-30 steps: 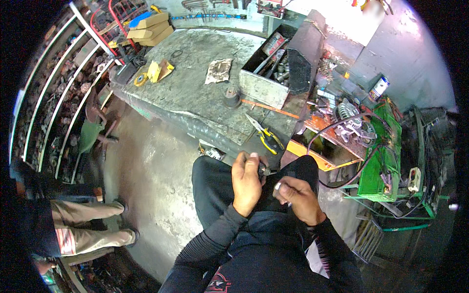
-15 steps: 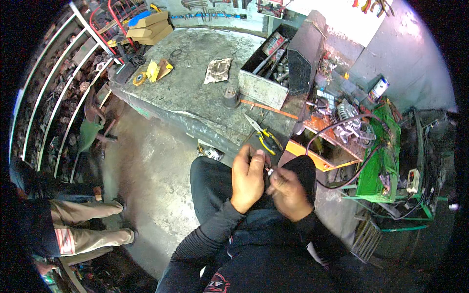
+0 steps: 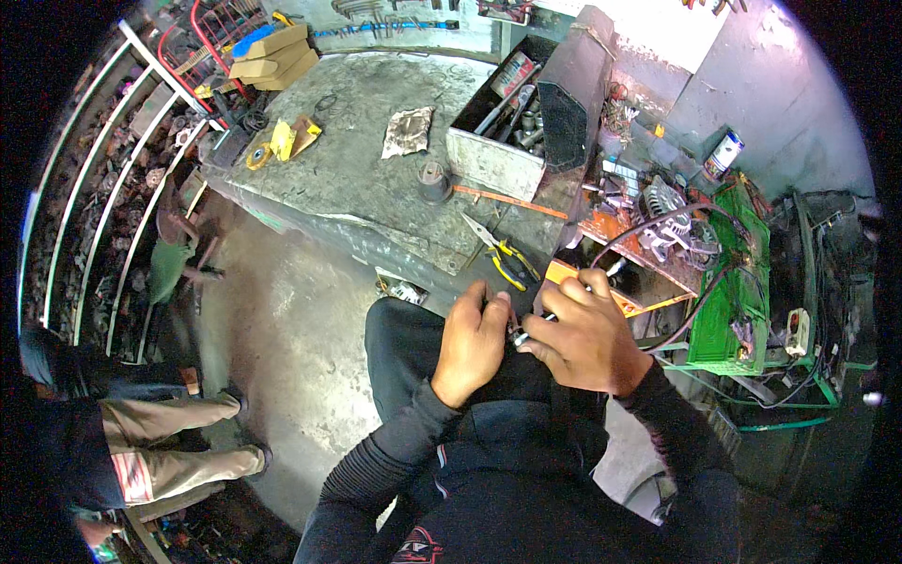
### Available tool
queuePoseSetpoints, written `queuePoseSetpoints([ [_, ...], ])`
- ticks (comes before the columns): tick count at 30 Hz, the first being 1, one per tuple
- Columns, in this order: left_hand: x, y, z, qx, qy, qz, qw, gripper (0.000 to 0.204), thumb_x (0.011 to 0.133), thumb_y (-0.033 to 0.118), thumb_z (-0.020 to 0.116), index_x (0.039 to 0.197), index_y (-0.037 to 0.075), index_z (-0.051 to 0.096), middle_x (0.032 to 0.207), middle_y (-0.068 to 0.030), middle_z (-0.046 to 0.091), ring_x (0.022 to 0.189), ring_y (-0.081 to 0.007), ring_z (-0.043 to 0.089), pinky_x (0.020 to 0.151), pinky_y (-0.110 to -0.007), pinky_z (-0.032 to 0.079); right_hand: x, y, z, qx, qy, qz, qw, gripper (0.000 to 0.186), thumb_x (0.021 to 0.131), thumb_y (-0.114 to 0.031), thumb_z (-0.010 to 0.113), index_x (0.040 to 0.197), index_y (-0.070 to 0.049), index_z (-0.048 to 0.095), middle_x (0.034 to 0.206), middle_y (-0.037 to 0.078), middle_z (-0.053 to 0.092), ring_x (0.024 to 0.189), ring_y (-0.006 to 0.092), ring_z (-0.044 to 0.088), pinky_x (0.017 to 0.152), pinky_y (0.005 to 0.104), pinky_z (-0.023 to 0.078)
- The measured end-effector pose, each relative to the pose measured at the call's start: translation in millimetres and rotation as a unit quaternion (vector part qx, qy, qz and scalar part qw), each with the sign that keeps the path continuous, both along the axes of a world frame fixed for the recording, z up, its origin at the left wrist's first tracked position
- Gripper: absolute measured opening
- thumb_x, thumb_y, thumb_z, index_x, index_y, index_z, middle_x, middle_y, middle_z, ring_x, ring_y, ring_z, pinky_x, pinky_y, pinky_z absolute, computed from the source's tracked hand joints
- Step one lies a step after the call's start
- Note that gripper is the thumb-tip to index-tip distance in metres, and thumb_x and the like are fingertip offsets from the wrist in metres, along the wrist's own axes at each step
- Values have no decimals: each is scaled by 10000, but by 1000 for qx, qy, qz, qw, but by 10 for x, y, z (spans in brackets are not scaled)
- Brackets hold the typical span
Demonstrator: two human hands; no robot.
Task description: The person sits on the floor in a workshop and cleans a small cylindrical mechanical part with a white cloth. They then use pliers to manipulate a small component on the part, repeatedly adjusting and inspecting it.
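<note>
While the left hand (image 3: 470,346) sits with thumb and fingers closed on a small part (image 3: 518,336), the right hand (image 3: 594,338) pinches at its shiny end. Head view, only one available: both hands meet above the lap (image 3: 406,350), fingertips nearly touching. Part sits between them, mostly covered; can't tell what it is, or whether it's one piece or two.

Step in hand, my read: close two-handed work on that part, left steadying, right doing the fine handling. Next move calls for a firm left grip and light fingertip control on the right, since so little of the part is exposed.

Around it: yellow-handled pliers (image 3: 496,248) lie on the counter (image 3: 352,108) just beyond the hands, jaws spread slightly. Dark cylinder (image 3: 434,182) and orange strip (image 3: 512,203) behind them, then the open toolbox (image 3: 496,162). Orange box (image 3: 660,304) near the right hand, partly behind it.
</note>
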State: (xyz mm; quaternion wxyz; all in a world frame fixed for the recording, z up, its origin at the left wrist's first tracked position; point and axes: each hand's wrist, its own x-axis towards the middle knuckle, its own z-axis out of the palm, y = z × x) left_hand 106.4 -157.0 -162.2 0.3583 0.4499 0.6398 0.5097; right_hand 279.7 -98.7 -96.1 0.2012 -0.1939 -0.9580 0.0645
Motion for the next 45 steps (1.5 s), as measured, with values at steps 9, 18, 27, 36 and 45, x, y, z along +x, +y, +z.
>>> queuePoseSetpoints([
  [9,-93,-2,-102,-2,-28,19,999,231,1003,166,584,857,-6,536,745,-112,611,678,-178,565,631,-371,467,-154,-222,-674,-394,149,-99,901,197,929,-283,679,1004,-102,691,1021,10,661,1052,223,590,954,417,410],
  [18,-38,-32,-219,32,-171,111,978,234,1024,157,545,838,16,536,753,-60,614,697,-126,540,632,-309,454,-176,-570,-897,-472,254,-135,833,257,968,-336,674,948,-82,704,822,41,602,807,195,545,783,364,419],
  [27,-60,55,-47,-88,105,-44,990,283,961,220,583,910,-56,545,843,-320,623,862,-544,602,744,-546,467,-74,89,-96,50,-67,43,996,158,800,-288,728,839,-144,676,873,45,572,970,262,573,925,449,406],
  [36,-124,-47,-271,-89,16,-9,996,267,959,198,571,859,-49,561,776,-268,631,723,-426,635,686,-496,479,-150,-305,-893,-261,98,-139,950,198,862,-307,755,922,-124,708,904,89,650,904,284,600,910,416,412],
  [45,-9,131,-438,28,-136,128,982,235,1022,143,538,834,3,530,703,-81,600,648,-158,551,599,-338,453,-78,-568,-1039,-627,291,-165,704,282,994,-325,663,1083,-62,717,1045,29,718,1009,217,628,891,364,464],
])
